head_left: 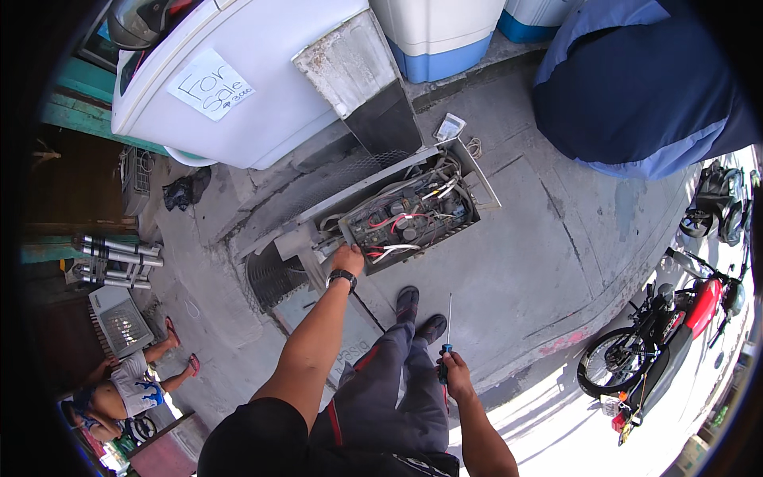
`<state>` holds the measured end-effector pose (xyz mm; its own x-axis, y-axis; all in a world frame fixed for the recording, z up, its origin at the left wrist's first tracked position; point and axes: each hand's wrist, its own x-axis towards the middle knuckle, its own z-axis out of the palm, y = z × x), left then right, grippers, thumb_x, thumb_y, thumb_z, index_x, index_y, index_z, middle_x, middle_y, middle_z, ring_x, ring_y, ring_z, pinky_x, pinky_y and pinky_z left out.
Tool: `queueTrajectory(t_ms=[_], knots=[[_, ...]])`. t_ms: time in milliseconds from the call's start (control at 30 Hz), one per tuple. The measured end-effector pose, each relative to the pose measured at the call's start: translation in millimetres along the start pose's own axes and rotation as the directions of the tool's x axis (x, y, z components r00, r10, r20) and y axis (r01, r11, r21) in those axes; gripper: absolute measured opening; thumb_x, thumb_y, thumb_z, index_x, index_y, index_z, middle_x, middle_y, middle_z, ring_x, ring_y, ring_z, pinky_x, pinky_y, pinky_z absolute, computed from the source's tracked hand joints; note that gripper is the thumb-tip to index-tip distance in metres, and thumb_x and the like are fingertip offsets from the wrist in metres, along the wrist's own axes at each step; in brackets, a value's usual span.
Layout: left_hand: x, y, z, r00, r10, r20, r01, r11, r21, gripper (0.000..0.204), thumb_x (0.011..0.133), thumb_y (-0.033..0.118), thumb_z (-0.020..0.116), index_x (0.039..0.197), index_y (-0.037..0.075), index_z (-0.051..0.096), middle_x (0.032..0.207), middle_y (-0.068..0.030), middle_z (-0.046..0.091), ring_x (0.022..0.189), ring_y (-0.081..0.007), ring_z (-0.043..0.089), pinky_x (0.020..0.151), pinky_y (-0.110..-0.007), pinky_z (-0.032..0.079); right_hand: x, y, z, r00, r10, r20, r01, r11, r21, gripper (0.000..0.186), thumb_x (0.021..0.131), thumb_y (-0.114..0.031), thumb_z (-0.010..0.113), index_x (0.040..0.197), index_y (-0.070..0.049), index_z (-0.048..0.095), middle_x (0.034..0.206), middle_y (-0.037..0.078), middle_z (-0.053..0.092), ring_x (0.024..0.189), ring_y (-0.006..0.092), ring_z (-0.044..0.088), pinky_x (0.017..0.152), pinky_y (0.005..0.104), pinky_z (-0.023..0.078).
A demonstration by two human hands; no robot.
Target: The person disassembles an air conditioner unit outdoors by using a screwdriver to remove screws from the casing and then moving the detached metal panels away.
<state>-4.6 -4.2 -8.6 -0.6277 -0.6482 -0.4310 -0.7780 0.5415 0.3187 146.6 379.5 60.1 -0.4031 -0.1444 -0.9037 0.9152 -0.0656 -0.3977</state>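
A long metal electrical box (482, 184) lies uncovered on the pavement ahead of me. Packed inside are wires and dark components (405, 219), with red, white and yellow leads among them. My left hand (347, 258), a dark watch on its wrist, is closed at the box's near left corner and seems to grip its edge; the fingertips are partly hidden. Lower and to the right, my right hand (457, 375) is closed round the handle of a screwdriver (447, 350). Its long thin shaft points away from me, apart from the box.
A rusty metal panel (350, 63) leans beyond the box, near a large white tub-like object (238, 87). Blue-and-white containers (437, 40) and a dark covered object (636, 95) stand behind. A red motorcycle (675, 334) is parked right; a person (131, 385) sits left, near a folded ladder (119, 261).
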Motion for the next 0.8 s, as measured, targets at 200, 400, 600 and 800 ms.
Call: queueTrajectory(t_ms=[200, 400, 600, 800], knots=[[-4, 2, 1, 0.999, -0.001, 0.033, 0.000, 0.999, 0.054, 0.040, 0.096, 0.032, 0.041, 0.106, -0.002, 0.060, 0.099, -0.0268, 0.067, 0.095, -0.0434, 0.064, 0.085, -0.050, 0.051, -5, -22, -22, 0.994, -0.023, -0.103, 0.009, 0.991, -0.132, 0.030, 0.095, -0.030, 0.057, 0.108, -0.003, 0.060, 0.083, 0.006, 0.059, 0.067, 0.0159, 0.060, 0.056, 0.0295, 0.050], [-10, 5, 1, 0.997, -0.043, 0.059, 0.047, 0.996, -0.070, 0.034, 0.096, 0.031, 0.043, 0.102, 0.000, 0.057, 0.092, -0.0267, 0.067, 0.090, -0.0452, 0.065, 0.080, -0.054, 0.051, 1, -71, 6, 0.989, -0.018, -0.147, -0.008, 0.984, -0.176, 0.030, 0.094, -0.030, 0.057, 0.106, -0.003, 0.061, 0.077, 0.006, 0.058, 0.063, 0.0154, 0.059, 0.053, 0.0293, 0.049], [-13, 10, -14, 0.994, -0.038, 0.102, 0.043, 0.998, -0.049, 0.030, 0.096, 0.030, 0.044, 0.097, 0.002, 0.055, 0.087, -0.0259, 0.068, 0.082, -0.0447, 0.066, 0.073, -0.055, 0.053, 14, -110, 53, 0.993, 0.030, -0.118, -0.054, 0.977, -0.207, 0.031, 0.095, -0.032, 0.056, 0.105, -0.002, 0.059, 0.075, 0.005, 0.057, 0.062, 0.0151, 0.058, 0.054, 0.0287, 0.049], [-10, 6, -10, 0.993, -0.052, 0.103, 0.061, 0.995, -0.085, 0.028, 0.095, 0.029, 0.046, 0.097, 0.002, 0.055, 0.083, -0.0248, 0.067, 0.080, -0.0442, 0.066, 0.072, -0.054, 0.053, 16, -131, 84, 0.986, 0.128, -0.111, -0.153, 0.954, -0.257, 0.031, 0.096, -0.031, 0.055, 0.105, -0.001, 0.059, 0.076, 0.006, 0.057, 0.063, 0.0151, 0.058, 0.054, 0.0289, 0.049]])
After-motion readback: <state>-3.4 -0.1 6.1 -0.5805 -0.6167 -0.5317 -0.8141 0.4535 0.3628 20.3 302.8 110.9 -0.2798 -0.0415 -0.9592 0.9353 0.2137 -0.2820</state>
